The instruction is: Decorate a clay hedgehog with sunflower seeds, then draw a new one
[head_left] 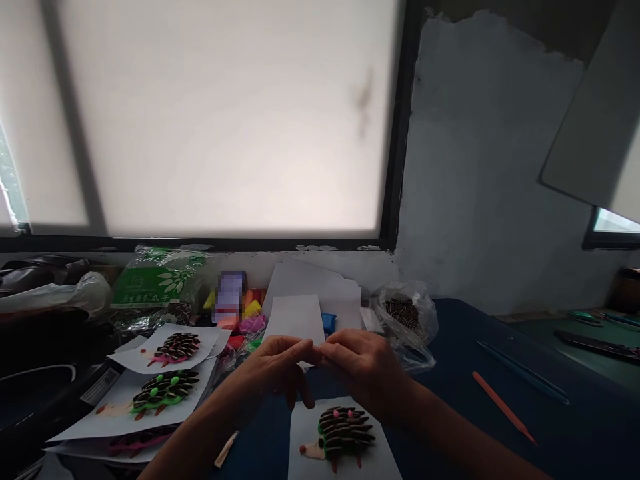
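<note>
My left hand [280, 363] and my right hand [361, 365] meet above the table, their fingertips pinched together. Anything between those fingertips is too small to make out. Just below them lies a sheet of white paper [300, 421] bearing a clay hedgehog [347, 437]. Striped sunflower seeds form its spines, over a green clay edge. Two pink dots sit among the spines, and the pale snout at the left ends in a brown nose. Short reddish-brown legs show underneath.
At left, paper sheets carry more seed hedgehogs [173, 395]. Behind stand a green seed packet [155, 280], coloured clay [253, 325], blank paper [295, 317] and a bag of seeds [403, 312]. An orange clay tool [504, 408] and a blue tool [523, 372] lie at right.
</note>
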`<move>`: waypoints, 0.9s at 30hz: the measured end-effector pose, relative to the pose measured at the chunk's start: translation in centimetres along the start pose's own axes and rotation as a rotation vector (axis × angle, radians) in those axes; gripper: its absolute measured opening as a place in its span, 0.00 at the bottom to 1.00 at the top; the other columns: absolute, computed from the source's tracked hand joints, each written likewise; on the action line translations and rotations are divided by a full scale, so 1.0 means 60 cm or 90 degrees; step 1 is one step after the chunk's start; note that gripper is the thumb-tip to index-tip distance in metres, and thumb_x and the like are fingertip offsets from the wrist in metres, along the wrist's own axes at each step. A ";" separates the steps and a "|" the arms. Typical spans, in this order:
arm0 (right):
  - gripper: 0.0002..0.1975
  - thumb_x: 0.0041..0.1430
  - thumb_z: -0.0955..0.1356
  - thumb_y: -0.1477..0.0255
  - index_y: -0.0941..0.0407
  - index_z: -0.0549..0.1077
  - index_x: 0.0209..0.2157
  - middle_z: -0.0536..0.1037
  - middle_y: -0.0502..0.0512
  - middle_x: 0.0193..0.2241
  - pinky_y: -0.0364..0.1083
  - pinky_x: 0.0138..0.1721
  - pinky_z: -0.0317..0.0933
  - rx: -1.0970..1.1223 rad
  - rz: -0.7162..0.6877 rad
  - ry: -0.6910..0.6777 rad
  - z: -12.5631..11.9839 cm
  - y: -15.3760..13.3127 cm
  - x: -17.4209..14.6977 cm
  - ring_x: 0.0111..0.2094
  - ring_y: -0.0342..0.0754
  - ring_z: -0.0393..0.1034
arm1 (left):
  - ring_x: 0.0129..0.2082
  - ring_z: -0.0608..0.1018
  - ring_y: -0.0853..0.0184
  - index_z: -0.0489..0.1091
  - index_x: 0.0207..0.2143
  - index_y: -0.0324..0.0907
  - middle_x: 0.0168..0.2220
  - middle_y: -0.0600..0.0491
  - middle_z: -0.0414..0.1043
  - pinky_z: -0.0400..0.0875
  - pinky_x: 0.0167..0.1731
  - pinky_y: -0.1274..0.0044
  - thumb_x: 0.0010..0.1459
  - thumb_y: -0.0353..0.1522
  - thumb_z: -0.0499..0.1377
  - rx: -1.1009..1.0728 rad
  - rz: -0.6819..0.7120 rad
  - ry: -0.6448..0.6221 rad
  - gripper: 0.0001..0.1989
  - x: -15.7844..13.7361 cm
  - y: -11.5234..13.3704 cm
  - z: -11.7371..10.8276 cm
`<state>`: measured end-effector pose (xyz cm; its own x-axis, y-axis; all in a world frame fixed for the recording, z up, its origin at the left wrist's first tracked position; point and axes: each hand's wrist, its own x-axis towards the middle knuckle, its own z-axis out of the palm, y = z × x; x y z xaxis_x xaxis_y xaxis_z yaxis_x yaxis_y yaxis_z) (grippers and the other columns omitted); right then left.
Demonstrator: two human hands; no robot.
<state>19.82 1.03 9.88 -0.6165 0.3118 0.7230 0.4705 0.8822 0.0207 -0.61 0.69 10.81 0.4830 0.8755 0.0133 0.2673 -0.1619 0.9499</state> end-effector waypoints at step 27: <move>0.12 0.63 0.64 0.65 0.56 0.68 0.28 0.64 0.46 0.20 0.41 0.24 0.53 0.382 0.471 -0.129 -0.005 0.020 -0.015 0.22 0.42 0.58 | 0.39 0.77 0.54 0.70 0.40 0.37 0.36 0.45 0.73 0.70 0.39 0.67 0.57 0.40 0.54 0.251 -0.013 0.223 0.16 0.033 -0.108 -0.013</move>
<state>21.14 1.72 9.44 -0.4179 0.8650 0.2777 0.4173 0.4543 -0.7871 -2.04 3.85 4.96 0.1849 0.9692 0.1629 0.6001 -0.2427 0.7622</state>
